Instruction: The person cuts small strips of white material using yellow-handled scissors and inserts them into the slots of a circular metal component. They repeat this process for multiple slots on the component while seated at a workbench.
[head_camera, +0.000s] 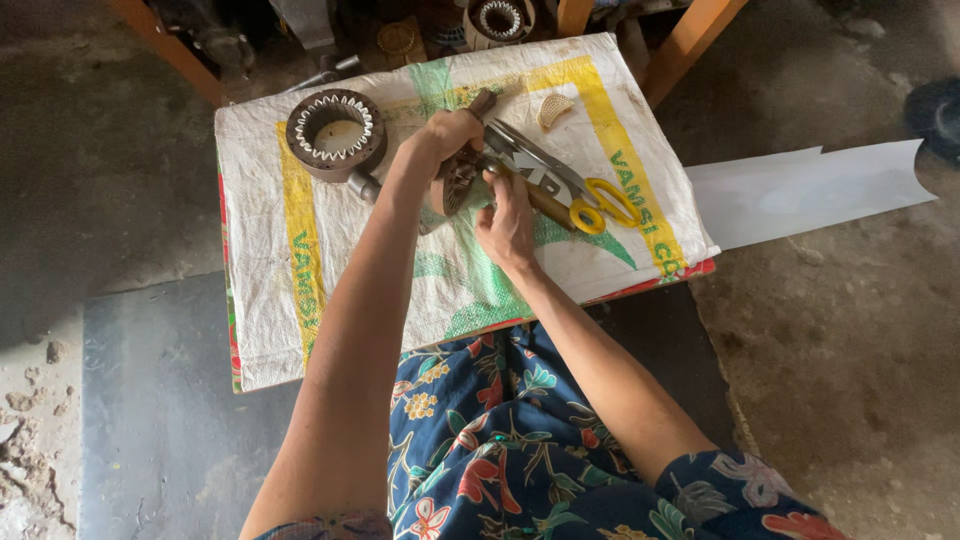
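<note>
Brown, round metal motor part with slotted windings, gripped near the middle of the surface, partly hidden under the fingers. Low surface draped in a white woven sack with yellow and green print, covering it edge to edge. Long white sheet lying on the floor past the right edge. Second round metal stator ring with pale toothed inserts, resting near the far-left corner, well apart from the held part. Left hand clenched over the top of the brown part, arm stretched from the near edge. Right hand pressed against the part's near side, fingers curled and pinching at it; exactly what is pinched cannot be told. Yellow-handled scissors lying just beside the right hand toward the right edge, blades pointing to the far side, touching a flat grey metal tool. Small pale ribbed piece lying near the far edge, apart from the scissors.
</note>
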